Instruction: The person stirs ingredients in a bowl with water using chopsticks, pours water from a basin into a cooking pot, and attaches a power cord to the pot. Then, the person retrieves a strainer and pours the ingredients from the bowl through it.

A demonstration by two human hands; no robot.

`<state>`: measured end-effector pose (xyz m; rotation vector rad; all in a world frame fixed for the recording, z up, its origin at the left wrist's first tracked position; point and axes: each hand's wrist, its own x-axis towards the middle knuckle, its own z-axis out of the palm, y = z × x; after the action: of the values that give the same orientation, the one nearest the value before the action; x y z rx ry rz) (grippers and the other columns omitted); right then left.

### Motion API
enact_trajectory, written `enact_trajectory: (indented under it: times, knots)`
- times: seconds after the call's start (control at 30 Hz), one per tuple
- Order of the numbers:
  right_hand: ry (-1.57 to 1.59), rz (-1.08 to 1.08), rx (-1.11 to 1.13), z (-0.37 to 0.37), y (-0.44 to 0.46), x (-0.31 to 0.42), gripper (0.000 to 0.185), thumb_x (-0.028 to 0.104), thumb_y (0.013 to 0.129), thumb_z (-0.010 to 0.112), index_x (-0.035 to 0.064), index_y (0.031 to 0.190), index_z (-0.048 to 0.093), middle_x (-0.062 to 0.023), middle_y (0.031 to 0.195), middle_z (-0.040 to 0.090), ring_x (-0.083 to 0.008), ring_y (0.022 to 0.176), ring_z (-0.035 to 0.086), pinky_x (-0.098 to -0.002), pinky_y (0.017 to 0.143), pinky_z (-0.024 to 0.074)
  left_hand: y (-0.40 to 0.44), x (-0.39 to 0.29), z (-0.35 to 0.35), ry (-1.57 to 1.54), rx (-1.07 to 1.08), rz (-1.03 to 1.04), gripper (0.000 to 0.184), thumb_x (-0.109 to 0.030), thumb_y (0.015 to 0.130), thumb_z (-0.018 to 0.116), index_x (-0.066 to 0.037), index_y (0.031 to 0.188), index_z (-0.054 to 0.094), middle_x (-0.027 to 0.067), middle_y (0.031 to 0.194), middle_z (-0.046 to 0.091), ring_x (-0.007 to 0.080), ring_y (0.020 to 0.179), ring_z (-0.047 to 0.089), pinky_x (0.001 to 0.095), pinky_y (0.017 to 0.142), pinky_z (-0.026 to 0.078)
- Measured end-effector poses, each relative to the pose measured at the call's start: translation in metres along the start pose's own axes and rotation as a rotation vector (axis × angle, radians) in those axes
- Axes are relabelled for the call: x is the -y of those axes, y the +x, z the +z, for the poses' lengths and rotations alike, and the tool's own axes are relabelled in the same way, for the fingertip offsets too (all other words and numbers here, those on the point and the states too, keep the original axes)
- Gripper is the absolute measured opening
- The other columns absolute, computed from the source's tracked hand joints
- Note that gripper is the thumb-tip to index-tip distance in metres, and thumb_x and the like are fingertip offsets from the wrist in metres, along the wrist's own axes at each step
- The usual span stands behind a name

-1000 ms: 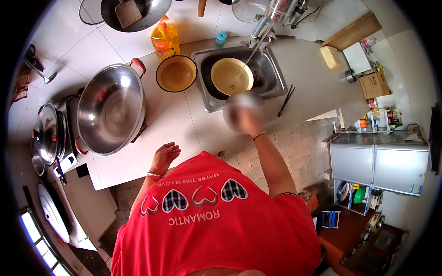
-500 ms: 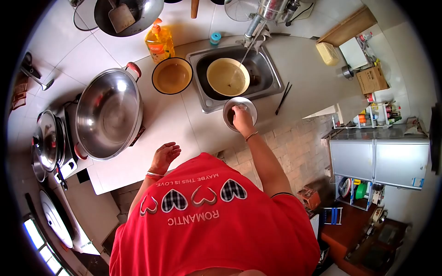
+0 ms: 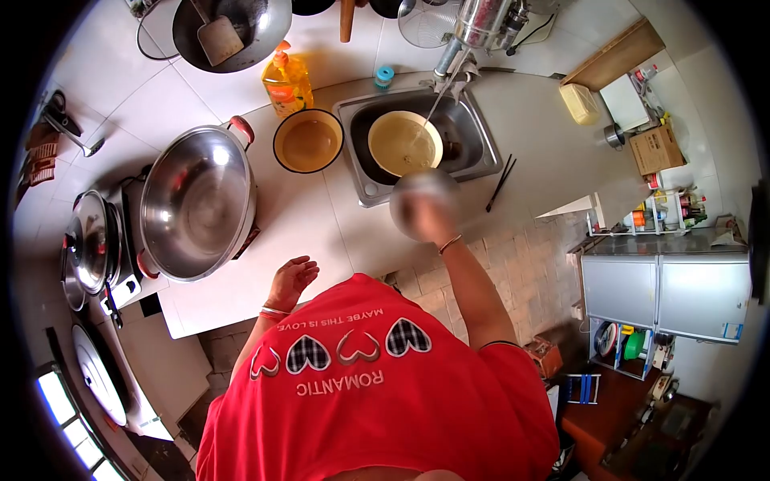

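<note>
My right hand (image 3: 427,219) is at a small metal bowl (image 3: 401,210) by the front edge of the sink. Both are smeared by motion, and the fingers seem to grip the bowl near its rim; what lies inside it is unclear. Just beyond, a cream-coloured basin (image 3: 380,152) sits in the steel sink (image 3: 365,192), with water running into it from the tap (image 3: 449,60). My left hand (image 3: 293,280) hovers in front of the counter with fingers loosely apart and nothing in them. A second enamel basin (image 3: 309,143) holding liquid stands left of the sink.
A large steel wok (image 3: 196,204) with red handles stands on the left. Behind the counter basin is a yellow soap bottle (image 3: 287,84). Dark chopsticks (image 3: 500,184) lie right of the sink. A blue-lidded jar (image 3: 384,77) stands behind it.
The metal bowl and my right hand have become blurred, and the bowl looks larger, as if raised a little. My left hand stays open. The whole view has shifted slightly.
</note>
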<state>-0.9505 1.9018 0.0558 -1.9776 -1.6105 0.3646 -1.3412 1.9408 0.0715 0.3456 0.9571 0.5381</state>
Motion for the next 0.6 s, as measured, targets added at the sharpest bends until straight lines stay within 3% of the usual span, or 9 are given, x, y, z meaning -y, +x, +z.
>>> enact_trajectory:
  times: [0.1,0.2,0.33,0.43,0.5,0.53,0.6]
  knots:
    - [-0.160,-0.083,-0.032,0.001,0.000,0.006,0.022,0.018,0.091,0.046,0.0079,0.103,0.062,-0.0149,0.089,0.065,-0.0293,0.078,0.062,-0.0443,0.073,0.0469,0.000,-0.003,-0.005,-0.048,-0.008,0.034,0.027,-0.005,0.091,0.048,0.005,0.116,0.049,0.0174,0.105,0.062,0.0269,0.095,0.063,0.0355,0.088,0.052]
    - [-0.279,0.165,0.251,-0.006,0.013,0.029,0.018,0.014,0.088,0.051,0.0067,0.101,0.061,-0.0136,0.087,0.063,-0.0290,0.078,0.060,-0.0426,0.073,0.0466,-0.001,-0.012,-0.008,-0.134,0.012,0.126,0.024,-0.005,0.091,0.049,0.003,0.114,0.051,0.0160,0.103,0.063,0.0265,0.094,0.063,0.0350,0.088,0.052]
    - [0.033,0.014,0.049,0.103,-0.011,-0.116,0.021,0.019,0.096,0.046,0.0032,0.106,0.055,-0.0095,0.095,0.057,-0.0232,0.084,0.056,-0.0353,0.073,0.0460,-0.008,-0.032,-0.006,-0.275,0.004,0.244,0.021,-0.005,0.089,0.052,0.001,0.110,0.053,0.0144,0.100,0.064,0.0268,0.095,0.063,0.0357,0.088,0.052]
    - [0.284,0.258,0.155,0.022,0.004,-0.017,0.034,0.029,0.098,0.039,0.0053,0.090,0.061,-0.0045,0.078,0.059,-0.0196,0.070,0.055,-0.0372,0.065,0.0447,-0.013,-0.038,-0.019,-0.327,0.005,0.334,0.021,-0.009,0.089,0.054,0.000,0.108,0.054,0.0135,0.101,0.064,0.0274,0.099,0.062,0.0369,0.092,0.050]
    - [-0.146,0.062,0.214,-0.028,0.014,0.057,0.025,0.020,0.092,0.042,0.0049,0.088,0.062,-0.0144,0.078,0.063,-0.0316,0.073,0.060,-0.0427,0.066,0.0455,-0.026,-0.037,-0.017,-0.366,-0.055,0.428,0.022,-0.014,0.088,0.057,-0.003,0.107,0.056,0.0136,0.104,0.063,0.0303,0.105,0.060,0.0396,0.096,0.047]
    - [-0.109,-0.084,0.047,-0.010,0.010,0.033,0.017,0.013,0.085,0.049,0.0031,0.088,0.062,-0.0194,0.081,0.063,-0.0366,0.075,0.060,-0.0452,0.066,0.0456,-0.030,-0.036,-0.016,-0.426,-0.077,0.481,0.022,-0.016,0.088,0.057,-0.004,0.107,0.056,0.0147,0.106,0.063,0.0331,0.107,0.059,0.0419,0.097,0.047]
    - [-0.181,-0.099,0.049,0.003,0.010,0.025,0.013,0.015,0.081,0.058,0.0026,0.079,0.060,-0.0192,0.077,0.061,-0.0374,0.074,0.058,-0.0464,0.064,0.0445,-0.035,-0.033,-0.017,-0.486,-0.110,0.619,0.025,-0.020,0.086,0.060,-0.009,0.108,0.054,0.0090,0.105,0.060,0.0382,0.108,0.057,0.0485,0.097,0.046]
